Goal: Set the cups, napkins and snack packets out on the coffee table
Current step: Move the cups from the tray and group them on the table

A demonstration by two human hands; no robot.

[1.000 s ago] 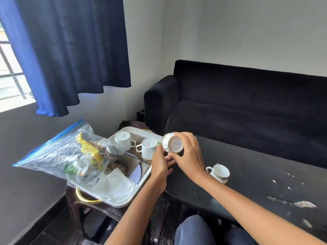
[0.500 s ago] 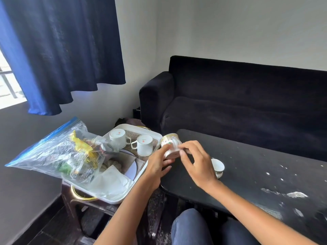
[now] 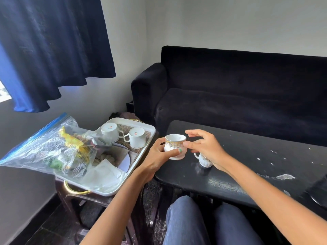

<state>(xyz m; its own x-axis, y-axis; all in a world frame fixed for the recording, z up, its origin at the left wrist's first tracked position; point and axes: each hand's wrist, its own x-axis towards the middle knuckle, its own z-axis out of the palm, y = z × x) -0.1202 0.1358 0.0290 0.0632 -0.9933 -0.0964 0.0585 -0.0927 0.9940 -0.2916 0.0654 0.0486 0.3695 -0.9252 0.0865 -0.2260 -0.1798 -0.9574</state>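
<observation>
My left hand (image 3: 158,156) grips a white cup with a gold pattern (image 3: 175,145), upright, just above the left end of the black coffee table (image 3: 247,156). My right hand (image 3: 205,147) hovers beside it with loose fingers, the thumb touching the cup's side. A second patterned cup (image 3: 203,160) stands on the table, partly hidden behind my right hand. Two white cups (image 3: 110,131) (image 3: 137,139) lie upside down on the white tray (image 3: 141,156) to the left. White napkins (image 3: 104,174) lie on the tray. A clear zip bag of snack packets (image 3: 53,151) rests across the tray's left side.
The tray sits on a small dark stand (image 3: 74,197) left of the table. A black sofa (image 3: 238,96) runs behind the table. A dark object (image 3: 318,193) lies at the table's right edge. My knees (image 3: 203,223) are under the table's near edge. A blue curtain (image 3: 53,50) hangs at left.
The patterned cup was turned from bottom-up to upright between my hands. My right hand let go of it and my left hand now holds it alone.
</observation>
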